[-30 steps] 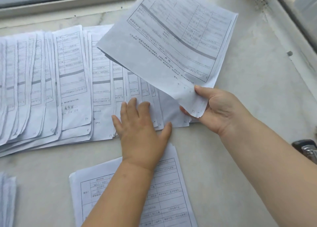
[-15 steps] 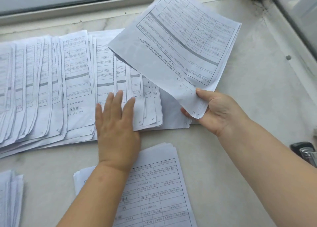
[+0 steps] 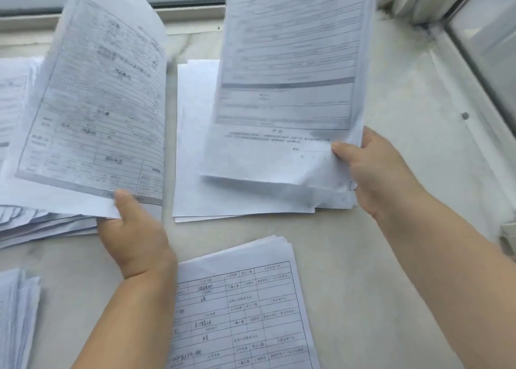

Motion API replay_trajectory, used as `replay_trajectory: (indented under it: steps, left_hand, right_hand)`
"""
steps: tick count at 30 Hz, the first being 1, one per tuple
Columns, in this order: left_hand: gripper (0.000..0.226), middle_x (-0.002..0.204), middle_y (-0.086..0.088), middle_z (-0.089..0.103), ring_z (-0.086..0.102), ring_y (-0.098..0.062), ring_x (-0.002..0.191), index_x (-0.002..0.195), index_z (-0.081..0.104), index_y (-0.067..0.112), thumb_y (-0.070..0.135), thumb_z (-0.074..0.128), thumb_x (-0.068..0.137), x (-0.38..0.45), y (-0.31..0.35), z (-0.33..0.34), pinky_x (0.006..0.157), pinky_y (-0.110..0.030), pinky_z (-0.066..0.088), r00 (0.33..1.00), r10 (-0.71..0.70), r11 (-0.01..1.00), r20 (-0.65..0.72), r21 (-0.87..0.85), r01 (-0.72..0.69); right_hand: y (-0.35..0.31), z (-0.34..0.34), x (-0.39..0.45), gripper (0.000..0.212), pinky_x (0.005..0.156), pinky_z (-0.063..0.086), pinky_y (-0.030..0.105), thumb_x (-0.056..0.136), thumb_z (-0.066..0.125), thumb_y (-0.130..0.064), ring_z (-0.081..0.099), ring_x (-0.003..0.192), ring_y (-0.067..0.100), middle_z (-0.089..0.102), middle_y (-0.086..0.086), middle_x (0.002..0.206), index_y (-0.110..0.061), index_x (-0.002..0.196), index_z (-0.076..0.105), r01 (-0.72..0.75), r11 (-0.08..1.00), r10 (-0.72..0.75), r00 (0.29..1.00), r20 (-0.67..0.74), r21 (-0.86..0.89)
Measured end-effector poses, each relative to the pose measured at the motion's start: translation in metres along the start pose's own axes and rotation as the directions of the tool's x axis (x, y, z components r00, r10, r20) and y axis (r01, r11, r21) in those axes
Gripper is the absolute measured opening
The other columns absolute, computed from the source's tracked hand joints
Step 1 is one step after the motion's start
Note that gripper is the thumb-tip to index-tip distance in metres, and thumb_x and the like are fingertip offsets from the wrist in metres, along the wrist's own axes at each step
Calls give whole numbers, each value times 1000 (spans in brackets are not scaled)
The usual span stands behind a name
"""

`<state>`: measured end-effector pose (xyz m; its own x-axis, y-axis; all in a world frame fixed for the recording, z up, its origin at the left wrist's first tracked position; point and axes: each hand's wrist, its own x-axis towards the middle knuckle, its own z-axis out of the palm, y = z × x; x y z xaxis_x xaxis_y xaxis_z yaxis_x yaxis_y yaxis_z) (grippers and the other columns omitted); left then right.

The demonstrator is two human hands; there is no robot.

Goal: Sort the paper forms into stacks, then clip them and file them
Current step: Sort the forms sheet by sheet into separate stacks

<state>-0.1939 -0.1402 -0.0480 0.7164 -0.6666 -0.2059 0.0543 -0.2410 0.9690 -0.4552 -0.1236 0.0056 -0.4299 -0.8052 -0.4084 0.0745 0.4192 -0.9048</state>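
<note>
Stage: sorting, mid-way by my read; no clip on any form in view, nothing filed.
L hand [image 3: 134, 229]: thumb on top, fingers under, pinching the lower edge of a raised form [image 3: 95, 109]; sheet lifted off the worktop [image 3: 391, 117], tilted up, print blurred.
R hand [image 3: 371, 170]: thumb over, fingers behind, gripping the lower right corner of a thin batch [image 3: 284, 83]; looks like several sheets, exact no. can't tell. Held upright-ish, clear of the worktop.
Left pile [image 3: 42, 226]: fanned forms lying flat under the L sheet, edges ragged, not squared. Judged unsorted or part-sorted.
Mid pile [image 3: 195, 145]: flat, blank side up, beneath and behind the R batch; fairly square.
Near stack [image 3: 245, 307]: forms face up, between the forearms, partly under the L arm.
Far-left stack [image 3: 16, 318]: sheets at the lower left edge, cropped.
Done: at least 3–4 separate groups laid out.
Left to do: place both held lots on their stacks, work thru the left pile, square edges, clip each stack, file.
Clips/folder: none clearly seen; small object at the right edge too cropped to tell.
Risk: loose corner grips, sheets may slip or mix between piles.
</note>
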Motion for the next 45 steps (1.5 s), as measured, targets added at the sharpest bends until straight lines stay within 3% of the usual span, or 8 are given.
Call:
replay_trajectory:
  steps: [7, 10, 12, 15, 21, 27, 36, 45]
  left_hand:
    - [24, 116, 4, 61, 56, 8, 103, 121, 56, 16, 15, 44, 101, -18, 1, -1, 94, -7, 38, 917, 266, 946, 299, 100, -307]
    - [45, 135, -6, 52, 46, -17, 127, 134, 52, 11, 7, 41, 91, -14, -8, -3, 111, -29, 30, 574, 385, 718, 722, 156, -678]
    - [57, 137, -14, 51, 44, -32, 129, 127, 60, 18, 10, 44, 73, -12, -13, -1, 112, -51, 26, 393, 284, 473, 874, 229, -851]
    - [57, 136, -19, 49, 44, -40, 125, 122, 64, 16, 12, 53, 66, -9, -12, 2, 105, -61, 33, 340, 199, 366, 919, 252, -896]
    - [37, 122, -8, 61, 51, -19, 112, 112, 67, 15, 31, 56, 81, -5, -5, 10, 97, -24, 35, 92, 259, 412, 961, -24, -911]
    - [20, 102, 4, 67, 60, -13, 95, 98, 71, 15, 24, 63, 82, -12, -4, 13, 86, -31, 47, 171, 350, 560, 921, -60, -826]
    - [25, 103, 8, 65, 57, -9, 96, 94, 71, 18, 36, 69, 77, -10, -4, 12, 84, -25, 45, 182, 303, 591, 936, -35, -806]
    - [29, 85, 8, 65, 58, -12, 83, 84, 66, 16, 40, 52, 86, -8, -3, 15, 75, -33, 44, 257, 273, 646, 927, 21, -763]
  right_hand:
    - [17, 55, 10, 28, 87, 55, 33, 95, 49, -5, 67, 99, 18, 71, -5, 104, -26, 102, 64, -111, 976, 140, 979, 150, -187]
    - [21, 60, 13, 28, 89, 56, 39, 93, 50, -2, 69, 99, 22, 72, -1, 105, -24, 102, 65, -179, 965, 213, 962, 172, -191]
    - [20, 59, 14, 26, 89, 56, 39, 94, 51, -2, 68, 100, 22, 72, 1, 107, -23, 96, 64, -214, 959, 249, 950, 190, -184]
    - [17, 52, 17, 16, 95, 52, 45, 92, 57, -11, 68, 102, 23, 73, -1, 106, -23, 94, 68, -240, 942, 292, 931, 220, -232]
    - [21, 35, 9, 49, 88, 55, 51, 81, 67, -14, 69, 96, 28, 71, 3, 104, -38, 118, 46, -136, 931, 187, 974, 124, -338]
    - [19, 39, -6, 4, 77, 61, 39, 87, 69, -17, 71, 82, 35, 69, 14, 101, -18, 92, 68, -252, 919, 325, 919, 223, -303]
    - [10, 49, -14, 8, 68, 52, 32, 82, 73, -7, 60, 65, 23, 67, 6, 72, -14, 79, 70, -324, 867, 420, 884, 206, -379]
    - [19, 58, -20, 14, 64, 47, 28, 84, 74, -31, 54, 64, 19, 63, 0, 71, -20, 77, 69, -276, 878, 349, 928, 129, -391]
